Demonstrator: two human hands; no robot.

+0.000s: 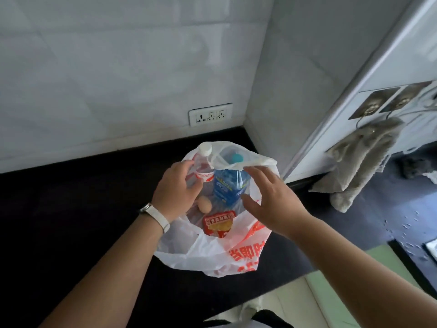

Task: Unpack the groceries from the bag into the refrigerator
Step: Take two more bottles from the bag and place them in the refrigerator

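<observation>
Both hands are spread and hold nothing. My left hand (176,192) reaches inside the left rim of the bag (212,254), and my right hand (272,202) hovers over its right rim. The bag is thin, crinkled white plastic with red print. It sits on the black counter (82,209) with its mouth gaping upward. Inside, a clear bottle (204,150) and a blue bottle (228,188) stand upright, caps toward the tiled wall. A smooth tan egg (203,204) and a flat red packet (218,223) lie below them. A grey towel (361,159) hangs to the right.
</observation>
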